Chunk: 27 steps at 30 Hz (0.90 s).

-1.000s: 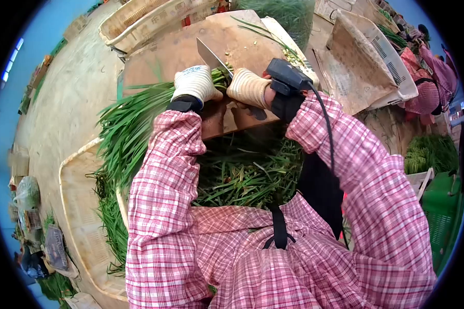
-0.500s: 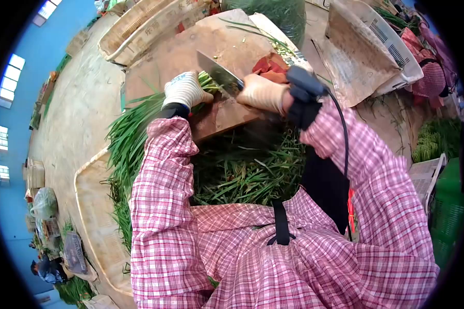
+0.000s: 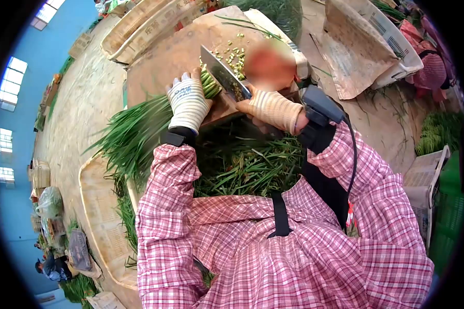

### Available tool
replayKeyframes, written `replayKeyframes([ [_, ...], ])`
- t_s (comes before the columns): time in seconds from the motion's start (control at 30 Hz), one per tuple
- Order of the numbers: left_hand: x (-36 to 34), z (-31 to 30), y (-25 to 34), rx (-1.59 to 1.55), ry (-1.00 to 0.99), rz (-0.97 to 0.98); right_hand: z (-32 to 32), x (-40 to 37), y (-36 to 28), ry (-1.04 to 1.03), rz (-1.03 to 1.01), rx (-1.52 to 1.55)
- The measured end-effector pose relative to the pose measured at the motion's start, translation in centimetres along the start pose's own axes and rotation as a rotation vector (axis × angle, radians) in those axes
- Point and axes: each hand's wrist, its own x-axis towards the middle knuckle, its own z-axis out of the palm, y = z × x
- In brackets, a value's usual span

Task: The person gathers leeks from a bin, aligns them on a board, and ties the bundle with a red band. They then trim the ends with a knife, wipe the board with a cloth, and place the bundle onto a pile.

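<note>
My left hand (image 3: 186, 104), in a striped knit glove, presses down around a bunch of long green stalks (image 3: 134, 123) that look like garlic chives. Their pale cut ends point right and the leaves hang over the left edge of a wooden board (image 3: 162, 54). In my right hand (image 3: 271, 109), also gloved, is the handle of a cleaver (image 3: 221, 72). Its blade stands beside the cut ends, with green bits stuck to it. Short chopped stem pieces (image 3: 236, 57) lie on the board beyond the blade.
Below the board lies a heap of loose green leaves (image 3: 250, 172). A pale crate (image 3: 105, 226) stands at left, and another crate (image 3: 149, 28) at the back. A reddish blurred patch (image 3: 270, 64) is at the board's right. Another person (image 3: 430, 72) is at far right.
The cleaver has drawn back slightly right and lower, and more chopped pieces show on the board. My left hand has moved slightly, its fingers now more extended over the bunch.
</note>
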Motion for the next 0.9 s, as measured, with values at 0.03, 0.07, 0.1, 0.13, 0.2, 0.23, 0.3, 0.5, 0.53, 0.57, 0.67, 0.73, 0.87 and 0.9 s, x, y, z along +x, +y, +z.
replayKeyframes([
  [0.03,0.0,0.0,-0.1,-0.006,0.0,0.004,0.1,0.4,-0.1,-0.032,0.018,-0.013],
  [0.07,0.1,0.1,-0.2,-0.011,0.0,0.009,0.0,1.3,0.5,-0.071,0.032,-0.009],
  [0.1,0.2,0.2,-0.3,-0.017,-0.003,0.015,-0.2,2.5,1.7,-0.11,0.048,-0.003],
  [0.13,0.2,0.1,-0.3,-0.022,-0.025,0.009,-0.3,3.4,2.5,-0.151,0.064,0.004],
  [0.2,0.3,-0.3,-0.3,-0.036,-0.07,-0.008,-0.7,5.0,3.2,-0.181,0.09,0.031],
  [0.23,0.3,-0.1,-0.4,-0.045,-0.094,-0.005,-0.9,6.8,4.1,-0.216,0.105,0.054],
  [0.3,1.1,-0.5,-0.8,-0.05,-0.121,0.007,-0.3,8.7,5.4,-0.201,0.103,0.147],
  [0.5,4.1,-0.5,-4.9,-0.342,-0.137,0.098,-3.0,11.3,1.5,-0.013,-0.199,-0.252],
  [0.53,3.4,-1.0,-4.2,-0.244,-0.079,0.087,-3.2,9.3,-1.1,0.113,0.028,-0.193],
  [0.57,3.0,-1.2,-3.8,-0.269,-0.139,0.121,-3.9,8.1,-2.8,0.046,0.106,-0.156],
  [0.67,3.7,-1.1,-3.7,-0.262,-0.21,0.115,-4.1,10.0,-2.1,0.055,-0.022,-0.224],
  [0.73,7.3,0.7,-6.1,-0.383,-0.399,0.126,-3.9,10.0,-0.7,-0.002,-0.012,-0.153],
  [0.87,9.1,-1.6,-5.8,-0.489,-0.678,0.103,-3.7,10.8,1.6,-0.002,-0.082,-0.13],
  [0.9,9.3,-1.6,-5.9,-0.492,-0.69,0.097,-3.6,10.8,1.8,-0.027,-0.069,-0.112],
])
